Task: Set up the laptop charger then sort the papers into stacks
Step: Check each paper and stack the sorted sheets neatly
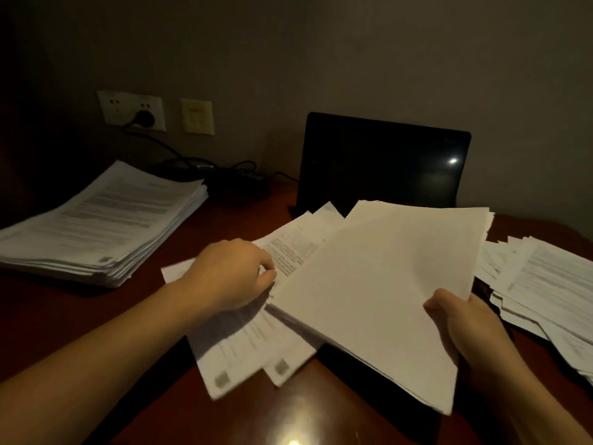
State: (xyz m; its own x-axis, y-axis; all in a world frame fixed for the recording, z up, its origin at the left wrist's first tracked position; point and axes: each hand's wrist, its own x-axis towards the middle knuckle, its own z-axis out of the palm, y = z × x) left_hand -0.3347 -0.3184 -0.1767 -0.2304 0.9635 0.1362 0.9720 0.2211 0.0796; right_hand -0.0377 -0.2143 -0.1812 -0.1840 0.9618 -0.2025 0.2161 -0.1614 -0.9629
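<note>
Gripped at its near corner by right hand [462, 326], above worktop [154, 364] before laptop [382, 162]: thick sheaf [378, 284], likely light yet floppy and slippery, best squeezed at opposite edges; left hand [231, 274] pinching loose sheets [244, 348] beside it.

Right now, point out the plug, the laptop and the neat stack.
plug [143, 117], head view: on its black body.
laptop [382, 162], head view: middle of its dark screen.
neat stack [106, 216], head view: middle of its top sheet.
</note>
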